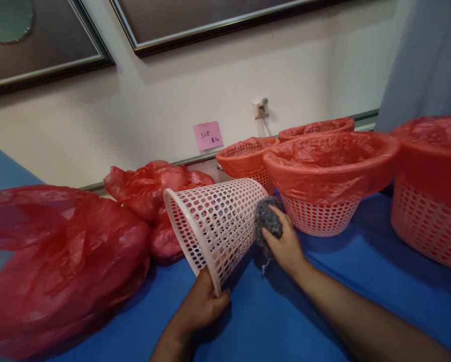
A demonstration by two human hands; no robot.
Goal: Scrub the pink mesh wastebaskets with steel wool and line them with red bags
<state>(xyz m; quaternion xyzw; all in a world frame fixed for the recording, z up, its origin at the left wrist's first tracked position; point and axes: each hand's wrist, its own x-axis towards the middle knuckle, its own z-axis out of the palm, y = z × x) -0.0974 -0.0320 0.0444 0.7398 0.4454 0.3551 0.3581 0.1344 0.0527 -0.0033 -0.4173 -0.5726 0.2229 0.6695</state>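
Observation:
A white perforated plastic basket (225,211) is tilted on its side in the middle of the head view, its mouth facing left toward me. My left hand (200,304) grips the basket's rim at the lower edge, thumb outside and other fingers inside, partly seen through the holes. Against the basket's base end, my right hand (285,244) holds a grey fuzzy cloth (267,223), with a loose strand hanging below. Whether the cloth presses on the base cannot be made out.
Tied red plastic bags (70,256) lie on the left of the blue table (244,332). Lined up at the right are several baskets with red liners (334,171). Behind them, a pink note (207,136) and a socket (261,108) are on the wall, under framed pictures (210,25).

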